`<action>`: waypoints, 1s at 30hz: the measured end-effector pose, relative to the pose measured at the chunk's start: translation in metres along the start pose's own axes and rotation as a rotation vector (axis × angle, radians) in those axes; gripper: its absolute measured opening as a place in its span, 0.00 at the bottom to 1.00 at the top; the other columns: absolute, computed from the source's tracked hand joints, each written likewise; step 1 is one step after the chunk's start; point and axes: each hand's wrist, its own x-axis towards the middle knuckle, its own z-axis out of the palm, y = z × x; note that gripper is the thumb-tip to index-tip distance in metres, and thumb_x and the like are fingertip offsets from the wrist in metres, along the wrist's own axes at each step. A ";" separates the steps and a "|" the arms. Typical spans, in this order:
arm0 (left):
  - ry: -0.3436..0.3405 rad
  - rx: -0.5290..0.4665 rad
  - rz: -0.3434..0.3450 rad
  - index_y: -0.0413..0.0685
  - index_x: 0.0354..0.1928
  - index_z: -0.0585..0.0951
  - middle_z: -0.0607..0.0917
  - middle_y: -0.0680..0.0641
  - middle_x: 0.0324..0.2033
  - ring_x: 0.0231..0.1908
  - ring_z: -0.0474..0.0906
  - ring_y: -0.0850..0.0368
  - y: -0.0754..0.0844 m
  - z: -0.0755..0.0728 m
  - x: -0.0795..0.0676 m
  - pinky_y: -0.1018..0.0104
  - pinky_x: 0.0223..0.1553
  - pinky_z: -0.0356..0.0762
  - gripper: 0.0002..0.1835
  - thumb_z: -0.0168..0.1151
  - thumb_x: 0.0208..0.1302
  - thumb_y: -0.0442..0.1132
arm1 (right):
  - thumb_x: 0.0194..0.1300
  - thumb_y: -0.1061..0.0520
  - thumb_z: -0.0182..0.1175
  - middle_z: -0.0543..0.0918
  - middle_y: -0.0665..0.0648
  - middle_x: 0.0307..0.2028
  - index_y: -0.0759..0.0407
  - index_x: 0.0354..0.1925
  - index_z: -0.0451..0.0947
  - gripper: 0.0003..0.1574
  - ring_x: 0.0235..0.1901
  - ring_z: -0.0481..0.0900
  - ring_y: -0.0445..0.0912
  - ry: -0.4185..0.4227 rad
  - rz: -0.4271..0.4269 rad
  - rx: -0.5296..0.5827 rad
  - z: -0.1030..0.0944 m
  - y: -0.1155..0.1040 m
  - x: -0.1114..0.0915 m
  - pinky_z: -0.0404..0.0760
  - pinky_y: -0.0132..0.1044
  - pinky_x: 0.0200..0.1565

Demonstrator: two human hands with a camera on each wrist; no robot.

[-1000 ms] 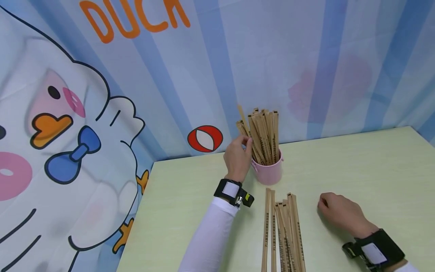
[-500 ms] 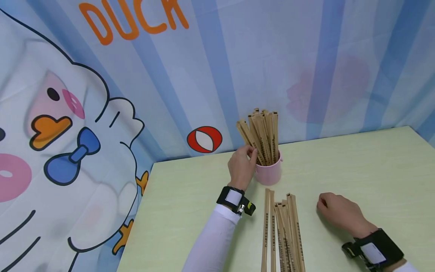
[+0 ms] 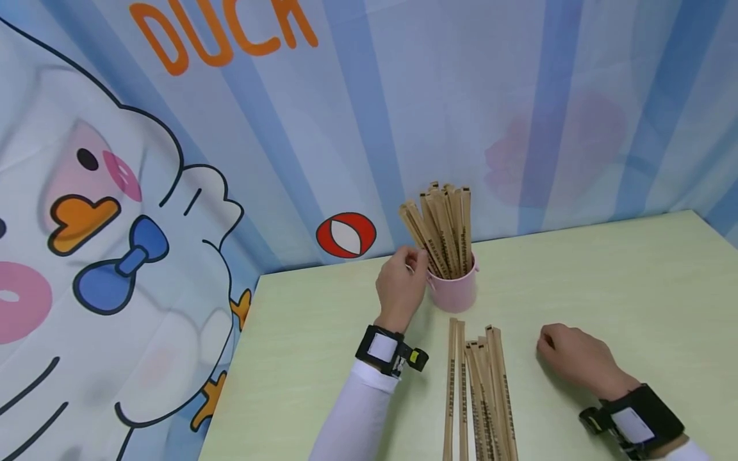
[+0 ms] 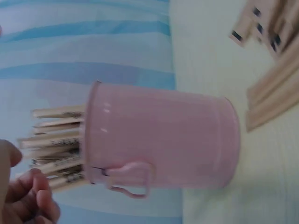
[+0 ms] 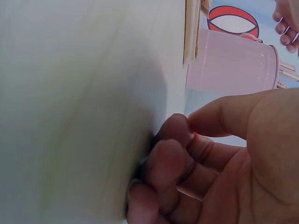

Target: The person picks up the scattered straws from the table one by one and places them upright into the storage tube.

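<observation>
A small pink bucket (image 3: 453, 294) stands near the back of the table, packed with upright slim brown sticks (image 3: 442, 230) that carry dark print. At its left side is my left hand (image 3: 400, 285), fingers loosely bent and nothing between them. In the left wrist view, the fingertips (image 4: 35, 189) are beside the sticks just above the bucket's rim. More printed sticks (image 3: 492, 390) lie lengthwise in front of the bucket, with two (image 3: 451, 384) slightly apart on their left. My right hand (image 3: 579, 358) rests on the table to their right, loosely curled and holding nothing.
The pale table (image 3: 623, 282) meets a blue striped cloth backdrop (image 3: 438, 96) right behind the bucket. Printed on it are a white duck and a red ball (image 3: 346, 235). A small handle (image 4: 131, 179) sticks out from the bucket's side.
My left hand has lowered a stick into the bucket's left side and let it go, then drawn slightly left, away from the sticks. The right hand has stayed put.
</observation>
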 end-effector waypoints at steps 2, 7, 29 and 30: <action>-0.043 0.011 0.002 0.50 0.25 0.76 0.74 0.53 0.16 0.17 0.68 0.64 0.005 -0.007 -0.005 0.70 0.17 0.59 0.15 0.53 0.69 0.46 | 0.65 0.61 0.48 0.63 0.49 0.15 0.56 0.20 0.68 0.16 0.17 0.62 0.43 0.002 -0.001 -0.001 0.000 0.000 0.000 0.59 0.37 0.20; -0.230 0.066 0.007 0.53 0.18 0.69 0.68 0.55 0.12 0.14 0.64 0.62 0.016 -0.024 -0.026 0.70 0.14 0.55 0.17 0.54 0.66 0.43 | 0.65 0.61 0.48 0.63 0.49 0.15 0.55 0.20 0.69 0.16 0.17 0.62 0.43 0.003 -0.005 0.004 -0.001 -0.002 0.001 0.59 0.37 0.20; -0.472 0.262 -0.108 0.54 0.14 0.67 0.64 0.58 0.10 0.11 0.59 0.65 -0.034 -0.025 -0.114 0.70 0.11 0.53 0.17 0.57 0.59 0.39 | 0.64 0.61 0.47 0.59 0.48 0.15 0.54 0.17 0.65 0.18 0.16 0.59 0.42 0.012 0.000 -0.002 0.000 -0.003 -0.001 0.57 0.36 0.19; -0.478 0.263 -0.111 0.55 0.14 0.67 0.65 0.58 0.10 0.11 0.60 0.65 -0.036 -0.024 -0.115 0.70 0.11 0.53 0.17 0.57 0.59 0.39 | 0.64 0.61 0.47 0.59 0.48 0.14 0.54 0.17 0.64 0.18 0.16 0.59 0.42 0.013 0.002 -0.003 0.000 -0.003 -0.001 0.57 0.36 0.19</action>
